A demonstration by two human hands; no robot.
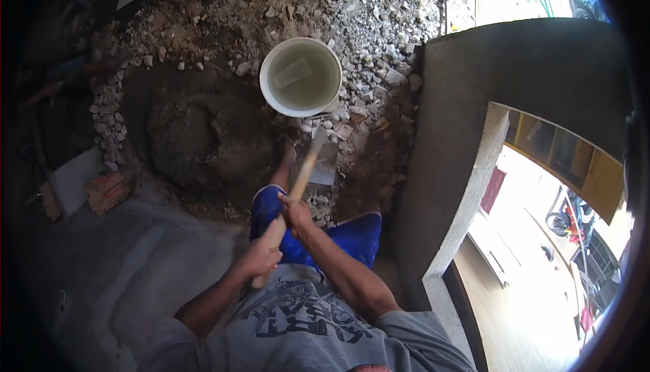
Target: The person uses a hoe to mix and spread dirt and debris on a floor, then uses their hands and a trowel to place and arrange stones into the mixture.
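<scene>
My left hand (261, 258) is closed round the lower part of a long wooden handle (305, 172). Higher up, my right hand (296, 215) grips the same handle. The tool slants up and to the right, its far end grey and slightly blurred. Beside that end is a flat grey plate (325, 167); I cannot tell whether it belongs to the tool. A dark, wet-looking mound of mix (193, 131) with a hollow lies to the left. Beyond the handle stands a white bucket (266, 92) of cloudy water, with a pale rectangular piece (292, 72) in it.
Broken stones (379, 67) and rubble spread behind and around the bucket. A brick (108, 191) and a pale board (73, 179) lie at the left. On the right rises a grey wall (447, 148) with an opening onto a bright area. Smooth concrete floor (156, 250) is at the near left.
</scene>
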